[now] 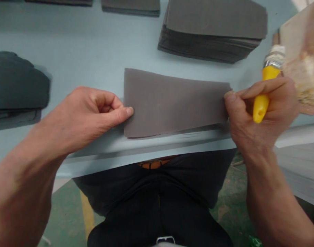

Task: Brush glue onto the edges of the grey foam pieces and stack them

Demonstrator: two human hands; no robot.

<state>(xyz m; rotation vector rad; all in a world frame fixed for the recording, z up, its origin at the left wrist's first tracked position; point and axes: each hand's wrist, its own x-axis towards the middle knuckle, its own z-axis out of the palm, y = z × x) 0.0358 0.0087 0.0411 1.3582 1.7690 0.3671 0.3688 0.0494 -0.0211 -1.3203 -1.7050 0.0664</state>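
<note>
A folded grey fabric piece (172, 103) is stretched sideways between my two hands, just above the near edge of the table. My left hand (95, 111) pinches its left edge between thumb and fingers. At the right end, the thumb and index finger of my right hand (265, 109) grip the fabric. That same hand also keeps a paintbrush (271, 72) tucked across its fingers, yellow handle toward me and pale bristles pointing away. The underside of the fabric and some fingertips behind it are hidden.
A thick stack of grey fabric pieces (216, 20) lies beyond my right hand, with a thinner stack (131, 7) beside it. Dark green folded cloth (18, 82) sits at the left. A glue-smeared board (304, 58) is at the far right of the light blue table (82, 44).
</note>
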